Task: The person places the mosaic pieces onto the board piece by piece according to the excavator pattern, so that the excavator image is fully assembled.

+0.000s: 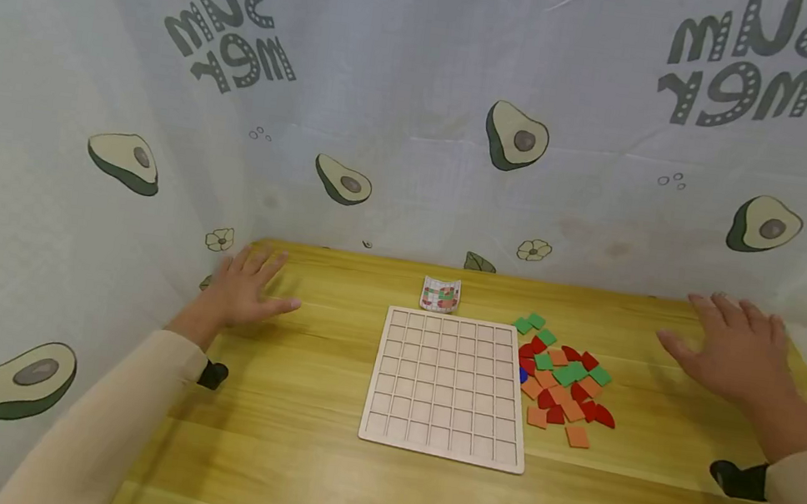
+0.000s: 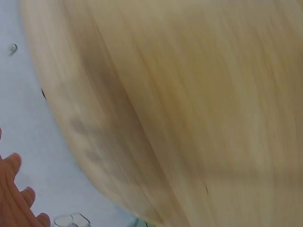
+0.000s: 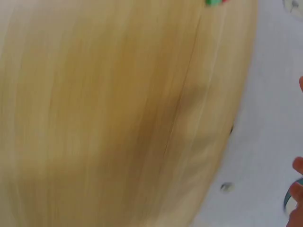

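Note:
In the head view, my left hand (image 1: 242, 289) is over the table's left side with fingers spread and holding nothing. My right hand (image 1: 737, 350) hovers over the right side, fingers also spread and the palm free. Between them lies a pale wooden grid board (image 1: 447, 388). Along its right edge is a loose pile of flat tiles: green pieces (image 1: 570, 374), orange squares (image 1: 577, 436) and red quarter-round pieces (image 1: 604, 415). Part of a blue piece (image 1: 523, 375) shows against the board. Behind the board stands a small curled pattern card (image 1: 439, 295).
The yellow wooden table (image 1: 286, 473) meets a white curtain (image 1: 413, 177) printed with avocados at its back and sides. Black wrist straps (image 1: 740, 480) sit near both cuffs. The left wrist view shows mostly table surface (image 2: 199, 94), with fingertips at its lower left.

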A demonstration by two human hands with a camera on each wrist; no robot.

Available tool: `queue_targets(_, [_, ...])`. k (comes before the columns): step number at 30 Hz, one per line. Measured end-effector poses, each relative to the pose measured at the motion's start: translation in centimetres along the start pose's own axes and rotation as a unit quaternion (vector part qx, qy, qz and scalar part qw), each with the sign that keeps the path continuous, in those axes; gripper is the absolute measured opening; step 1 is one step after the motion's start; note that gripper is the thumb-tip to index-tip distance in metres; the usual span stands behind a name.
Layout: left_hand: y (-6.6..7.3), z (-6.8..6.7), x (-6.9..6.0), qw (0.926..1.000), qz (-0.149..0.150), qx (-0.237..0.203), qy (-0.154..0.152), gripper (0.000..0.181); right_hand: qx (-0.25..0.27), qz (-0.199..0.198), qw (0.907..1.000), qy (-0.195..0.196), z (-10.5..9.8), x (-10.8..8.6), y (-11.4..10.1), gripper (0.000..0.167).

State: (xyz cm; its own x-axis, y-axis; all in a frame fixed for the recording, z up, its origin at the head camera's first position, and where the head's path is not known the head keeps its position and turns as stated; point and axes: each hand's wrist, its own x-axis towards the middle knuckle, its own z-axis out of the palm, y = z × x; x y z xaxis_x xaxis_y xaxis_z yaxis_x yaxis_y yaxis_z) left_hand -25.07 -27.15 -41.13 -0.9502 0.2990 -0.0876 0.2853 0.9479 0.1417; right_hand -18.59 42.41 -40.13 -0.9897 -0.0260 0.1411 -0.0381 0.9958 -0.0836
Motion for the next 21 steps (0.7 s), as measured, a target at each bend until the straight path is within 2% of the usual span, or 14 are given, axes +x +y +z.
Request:
queue_targets(5, [1.7, 1.4, 0.0, 0.9993, 0.024, -0.028, 0.006, 0.095, 0.023, -0.058, 0.9980, -0.013, 0.8, -0.1, -4.3, 0.074])
queue_targets(12, [4.9, 3.2, -0.1, 0.9951, 0.041, -0.090, 0.002, 0.090, 0.104, -0.059, 0.9900, -0.075, 2.1, -1.3, -10.6, 0.061])
queue_targets(15, [6.5, 3.6, -0.2, 0.9920, 0.043, -0.119, 0.003, 0.087, 0.148, -0.066, 0.9824, -0.093, 2.8, -1.8, -12.3, 0.054])
queue_targets(21, [9.4, 4.3, -0.4, 0.9806, 0.042, -0.192, -0.003, 0.082, 0.247, -0.052, 0.9576, -0.139, 4.2, -2.2, -14.5, 0.038])
